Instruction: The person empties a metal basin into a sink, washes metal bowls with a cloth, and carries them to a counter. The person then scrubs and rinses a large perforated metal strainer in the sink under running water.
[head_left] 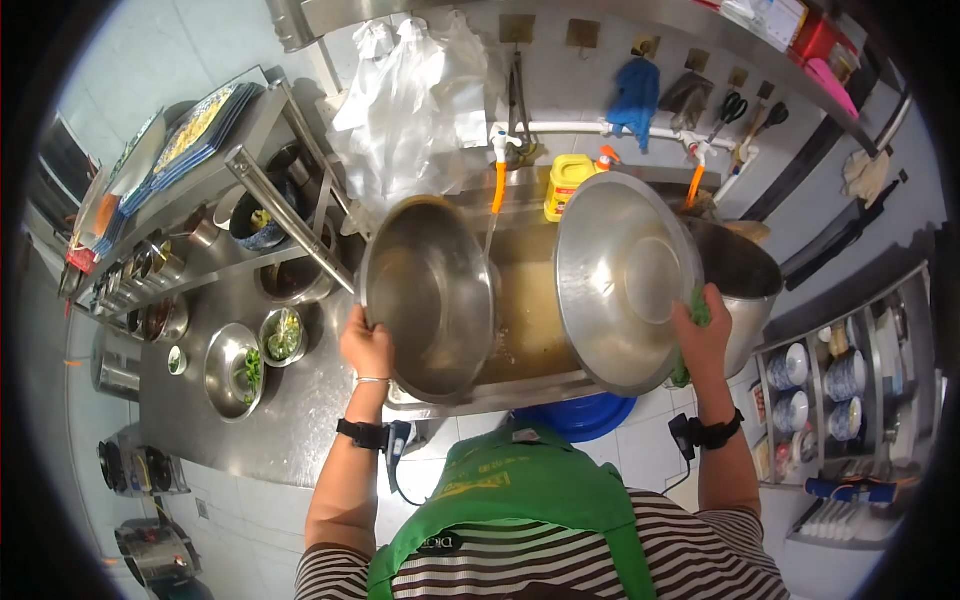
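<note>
My left hand [367, 343] grips the rim of a deep metal basin [425, 300], which is tilted over the left part of the sink [530, 390]. Its fingers are partly hidden behind the rim. On the other side my right hand [704, 338] is closed on the edge of a wide metal bowl [600, 300], tipped with its inside facing me. Something green and leafy [699, 308] shows beside the right fingers; I cannot tell whether they hold it too. Between the two vessels, cloudy brownish water [525, 310] stands in the sink, and an orange tap nozzle [498, 188] hangs above.
A yellow bottle [569, 186] stands behind the sink, and a large metal pot [745, 275] is at its right. Left, a steel counter [300, 420] bears a bowl with greens [225, 375]. A blue tub [580, 418] sits below the sink's front edge.
</note>
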